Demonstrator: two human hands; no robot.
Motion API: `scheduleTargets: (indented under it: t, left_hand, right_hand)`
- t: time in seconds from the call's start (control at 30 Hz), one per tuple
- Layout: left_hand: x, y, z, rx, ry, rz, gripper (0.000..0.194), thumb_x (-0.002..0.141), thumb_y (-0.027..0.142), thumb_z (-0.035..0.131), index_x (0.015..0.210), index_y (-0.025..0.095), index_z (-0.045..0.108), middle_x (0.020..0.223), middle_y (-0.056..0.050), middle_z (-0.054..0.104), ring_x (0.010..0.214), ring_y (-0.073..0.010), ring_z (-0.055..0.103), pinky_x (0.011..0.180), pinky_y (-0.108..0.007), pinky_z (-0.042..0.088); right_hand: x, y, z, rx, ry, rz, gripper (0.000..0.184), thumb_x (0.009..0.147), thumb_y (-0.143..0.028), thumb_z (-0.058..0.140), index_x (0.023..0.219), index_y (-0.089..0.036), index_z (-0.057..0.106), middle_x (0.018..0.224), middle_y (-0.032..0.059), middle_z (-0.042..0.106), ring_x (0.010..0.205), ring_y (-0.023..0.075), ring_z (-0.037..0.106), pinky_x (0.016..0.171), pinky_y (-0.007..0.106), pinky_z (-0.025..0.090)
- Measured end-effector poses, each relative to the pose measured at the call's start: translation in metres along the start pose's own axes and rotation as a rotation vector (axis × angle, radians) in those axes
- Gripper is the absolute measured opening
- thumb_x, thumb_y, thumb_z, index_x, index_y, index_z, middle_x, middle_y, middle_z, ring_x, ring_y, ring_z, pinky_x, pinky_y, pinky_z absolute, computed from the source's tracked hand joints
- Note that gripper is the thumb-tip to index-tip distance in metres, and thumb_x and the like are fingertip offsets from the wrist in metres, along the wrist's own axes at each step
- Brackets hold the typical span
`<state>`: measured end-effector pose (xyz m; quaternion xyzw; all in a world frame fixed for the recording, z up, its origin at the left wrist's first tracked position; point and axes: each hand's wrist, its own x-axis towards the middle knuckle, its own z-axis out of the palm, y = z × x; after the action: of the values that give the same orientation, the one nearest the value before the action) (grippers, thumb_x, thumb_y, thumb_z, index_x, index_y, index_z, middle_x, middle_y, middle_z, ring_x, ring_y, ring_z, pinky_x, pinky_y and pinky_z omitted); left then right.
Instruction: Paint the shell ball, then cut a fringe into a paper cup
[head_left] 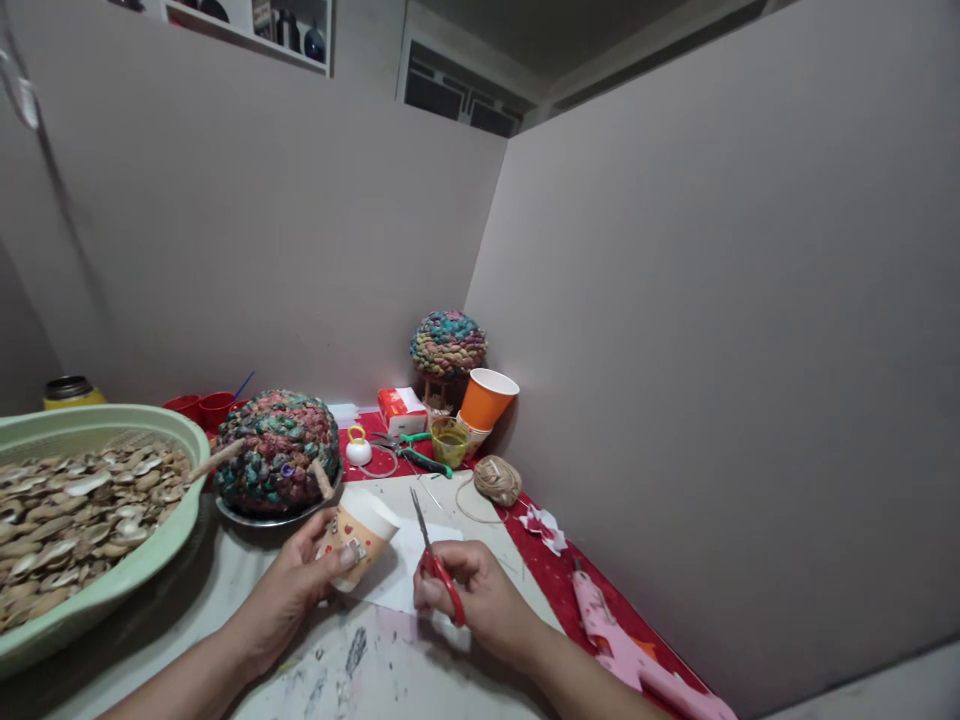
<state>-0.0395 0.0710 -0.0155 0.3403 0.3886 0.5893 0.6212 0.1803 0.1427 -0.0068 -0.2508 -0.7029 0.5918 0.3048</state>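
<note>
My left hand is wrapped round a printed paper cup, tan with small red marks and a white rim, tilted with its mouth up and to the right. In my right hand is a pair of red-handled scissors, fingers on the handles and the narrow blades pointing up and away. The blades look close together and stand apart from the cup. Beneath both hands lies a white sheet of paper on the paint-stained work surface.
Left are a green basket of shells and a multicoloured knobbly dome on a metal dish. Behind stand pliers, a twine ball, an orange cup and another knobbly piece. A pink glue gun lies right, beside a grey partition.
</note>
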Motion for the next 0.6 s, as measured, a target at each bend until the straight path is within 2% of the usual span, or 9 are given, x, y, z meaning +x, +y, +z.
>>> scheduleTargets:
  t: [0.17,0.3,0.43,0.6]
  left_hand:
    - [-0.0020,0.0050,0.0053,-0.002,-0.068,-0.027,0.050,0.078,0.033,0.081,0.123,0.017,0.066,0.121,-0.013,0.072,0.104,-0.0278,0.068,0.090,-0.037,0.050]
    - [-0.0040,0.0031,0.0055,0.041,-0.150,-0.066,0.050,0.078,0.034,0.080,0.121,0.012,0.067,0.114,-0.015,0.074,0.100,-0.0289,0.069,0.089,-0.038,0.049]
    - [-0.0050,0.0018,0.0045,-0.038,-0.079,-0.071,0.051,0.073,0.029,0.084,0.118,0.018,0.064,0.116,-0.012,0.071,0.101,-0.0265,0.068,0.086,-0.035,0.050]
    - [-0.0030,0.0040,0.0014,-0.098,0.024,-0.098,0.043,0.075,0.028,0.082,0.111,0.021,0.059,0.105,-0.005,0.069,0.088,-0.0203,0.066,0.077,-0.036,0.054]
  right_hand:
    - [0.0011,0.0021,-0.0008,0.063,-0.032,0.026,0.055,0.077,-0.068,0.071,0.072,-0.013,0.068,0.064,0.0032,0.060,0.060,0.0138,0.052,0.059,0.026,0.042]
    - [-0.0004,0.0058,0.0010,0.106,-0.054,0.043,0.053,0.078,-0.065,0.072,0.080,-0.013,0.069,0.070,0.0031,0.060,0.062,0.0136,0.052,0.063,0.027,0.043]
    - [-0.0016,0.0051,0.0024,0.122,-0.085,0.043,0.051,0.077,-0.064,0.074,0.076,-0.013,0.067,0.070,0.0033,0.059,0.063,0.0137,0.051,0.064,0.028,0.043]
    - [-0.0041,-0.0007,-0.0014,0.055,-0.121,0.080,0.055,0.078,-0.067,0.071,0.065,-0.014,0.063,0.061,0.0034,0.058,0.055,0.0126,0.046,0.056,0.026,0.037]
